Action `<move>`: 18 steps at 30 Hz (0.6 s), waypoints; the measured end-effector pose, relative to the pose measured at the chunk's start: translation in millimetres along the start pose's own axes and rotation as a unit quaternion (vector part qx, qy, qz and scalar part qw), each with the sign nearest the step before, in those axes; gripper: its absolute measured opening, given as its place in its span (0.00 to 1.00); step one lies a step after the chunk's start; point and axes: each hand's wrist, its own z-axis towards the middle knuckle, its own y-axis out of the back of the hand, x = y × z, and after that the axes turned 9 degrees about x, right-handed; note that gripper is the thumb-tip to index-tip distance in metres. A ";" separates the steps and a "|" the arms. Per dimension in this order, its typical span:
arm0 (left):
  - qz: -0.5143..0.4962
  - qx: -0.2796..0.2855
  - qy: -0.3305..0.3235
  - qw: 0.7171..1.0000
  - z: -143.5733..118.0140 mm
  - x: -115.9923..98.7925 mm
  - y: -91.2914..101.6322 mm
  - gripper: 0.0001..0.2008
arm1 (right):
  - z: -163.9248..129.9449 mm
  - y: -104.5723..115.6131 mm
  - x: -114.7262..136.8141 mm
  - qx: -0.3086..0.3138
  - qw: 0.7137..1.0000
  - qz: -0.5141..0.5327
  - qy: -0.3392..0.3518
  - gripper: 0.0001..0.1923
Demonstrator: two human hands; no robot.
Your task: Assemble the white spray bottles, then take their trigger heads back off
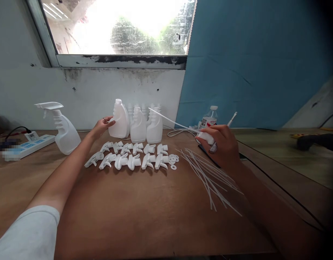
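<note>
My left hand (101,126) reaches to the back of the wooden table (144,216) and grips the handle side of a white plastic bottle (120,119), the leftmost of a cluster of open bottles (146,126). My right hand (222,144) is closed on a white trigger sprayer head (205,137) with a long thin dip tube (169,120) sticking out to the left. Rows of loose trigger heads (131,157) lie in front of the bottles.
A finished spray bottle (62,130) stands at left beside a power strip (27,144). Loose dip tubes (209,173) and small white washers (174,159) lie right of the triggers. A water bottle (209,118) stands by the blue panel.
</note>
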 end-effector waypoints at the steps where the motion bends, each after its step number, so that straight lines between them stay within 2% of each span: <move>1: -0.001 0.004 0.003 1.000 -0.2 4.4 -0.2 0.43 | -0.7 -0.5 -0.5 0.007 1.000 -0.003 0.001 0.10; 10: -0.033 0.016 0.039 0.999 -10.0 30.9 8.0 0.38 | -2.5 -4.4 -1.6 0.029 1.000 -0.001 -0.005 0.10; 14: -0.043 0.019 0.052 0.998 -11.4 37.5 1.0 0.35 | -5.3 -6.2 -0.8 0.057 0.998 0.028 -0.019 0.11; 18: -0.038 0.024 0.055 0.997 -11.0 37.8 -9.8 0.33 | -7.5 -7.5 0.2 0.052 0.997 0.056 -0.010 0.12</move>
